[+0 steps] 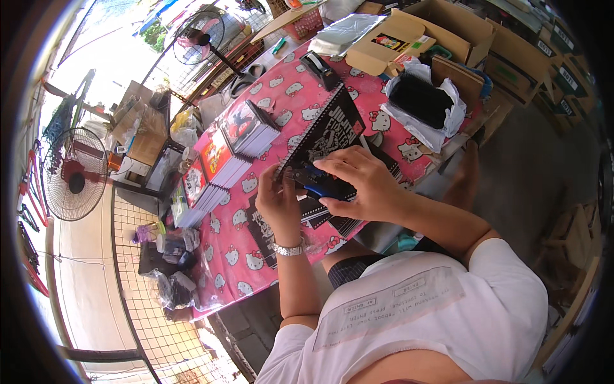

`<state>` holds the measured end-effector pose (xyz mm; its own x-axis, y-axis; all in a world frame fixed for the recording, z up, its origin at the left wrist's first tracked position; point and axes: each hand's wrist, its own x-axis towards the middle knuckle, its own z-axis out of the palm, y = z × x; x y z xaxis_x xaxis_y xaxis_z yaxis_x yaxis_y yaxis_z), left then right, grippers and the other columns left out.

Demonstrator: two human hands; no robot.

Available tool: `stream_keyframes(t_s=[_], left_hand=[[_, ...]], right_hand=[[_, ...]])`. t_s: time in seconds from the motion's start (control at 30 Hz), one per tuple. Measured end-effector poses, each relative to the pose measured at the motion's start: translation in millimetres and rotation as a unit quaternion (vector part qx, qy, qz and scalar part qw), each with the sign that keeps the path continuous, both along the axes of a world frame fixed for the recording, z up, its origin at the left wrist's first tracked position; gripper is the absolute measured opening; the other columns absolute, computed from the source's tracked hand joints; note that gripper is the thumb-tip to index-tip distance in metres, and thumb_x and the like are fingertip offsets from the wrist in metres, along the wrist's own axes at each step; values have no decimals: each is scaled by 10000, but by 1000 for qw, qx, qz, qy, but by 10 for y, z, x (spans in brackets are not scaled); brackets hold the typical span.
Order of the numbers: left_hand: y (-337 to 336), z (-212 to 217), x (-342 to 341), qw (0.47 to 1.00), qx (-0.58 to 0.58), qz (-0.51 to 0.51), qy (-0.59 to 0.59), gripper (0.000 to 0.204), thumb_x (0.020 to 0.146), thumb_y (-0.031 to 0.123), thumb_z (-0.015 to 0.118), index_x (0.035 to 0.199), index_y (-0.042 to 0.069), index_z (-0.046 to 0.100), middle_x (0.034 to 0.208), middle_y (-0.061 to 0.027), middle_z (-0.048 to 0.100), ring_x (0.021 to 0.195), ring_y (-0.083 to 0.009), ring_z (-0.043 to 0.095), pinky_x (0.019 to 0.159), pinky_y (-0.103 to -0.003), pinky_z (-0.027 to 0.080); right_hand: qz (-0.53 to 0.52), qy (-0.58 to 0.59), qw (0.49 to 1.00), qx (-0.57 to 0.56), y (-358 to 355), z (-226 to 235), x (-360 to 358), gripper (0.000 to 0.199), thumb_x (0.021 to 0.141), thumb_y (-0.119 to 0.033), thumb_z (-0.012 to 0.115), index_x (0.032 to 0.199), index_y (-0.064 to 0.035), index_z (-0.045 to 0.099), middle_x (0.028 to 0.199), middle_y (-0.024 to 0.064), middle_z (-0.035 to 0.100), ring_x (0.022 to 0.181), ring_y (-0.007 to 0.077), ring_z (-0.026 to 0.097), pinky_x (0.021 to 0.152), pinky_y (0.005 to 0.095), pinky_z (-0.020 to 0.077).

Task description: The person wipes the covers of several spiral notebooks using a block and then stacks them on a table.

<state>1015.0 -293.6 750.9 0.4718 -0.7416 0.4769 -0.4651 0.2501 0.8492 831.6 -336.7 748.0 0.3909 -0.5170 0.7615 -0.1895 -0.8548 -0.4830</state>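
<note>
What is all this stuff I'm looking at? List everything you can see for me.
spiral notebook: one, black with white print, on the table under both hands
blue-handled tool: one, blue and black, at the notebook's edge, under the right hand
stacks of books: several, red and black covers, left part of the table
tablecloth: one, pink with white cartoon cats
tape dispenser: one, black, far end of the table
cardboard boxes: several, brown, beyond the table
black item in a white bag: one, right of the notebook
fans: two, left side
left hand: wristwatch, on the notebook's edge
right hand: over the tool
</note>
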Motion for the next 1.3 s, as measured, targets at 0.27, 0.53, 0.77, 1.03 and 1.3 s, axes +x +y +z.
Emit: stream_keyframes(t_s=[0.27,0.53,0.77,1.03,1.3], left_hand=[[35,-64,84,999,-31,-39,-2,149,947,17,611,1047,-88,642,849,-97,691,663,-122,682,542,-238,567],[-53,24,55,1000,-14,-12,1,205,924,-1,641,1125,-31,666,873,-72,709,709,-90,671,557,-232,545],[-90,-42,53,997,-79,-18,1,181,910,5,671,1090,-14,675,851,-47,709,669,-65,624,564,-211,510],[-28,-74,96,995,4,46,-83,175,894,-33,646,1065,-28,678,824,-70,720,677,-67,631,600,-213,504],[22,-127,102,997,-29,7,-73,360,807,-140,567,1118,-12,694,915,-89,736,720,-99,661,657,-244,533]], right_hand=[[-21,46,998,-23,85,118,-5,559,752,-332,768,1222,-65,625,1059,131,594,977,322,584,884,440,499],[7,25,1000,19,21,80,-50,554,752,-330,770,1214,-59,628,1047,134,607,982,323,588,895,445,495],[9,29,1000,2,37,92,-2,577,753,-330,777,1244,-67,625,1082,107,602,1005,295,587,888,424,482],[-8,37,999,-6,42,108,52,548,759,-336,760,1205,-46,633,1050,141,603,996,328,588,920,435,484],[-5,69,998,4,44,104,25,499,794,-320,734,1190,-29,645,968,133,622,930,306,612,861,400,506]])
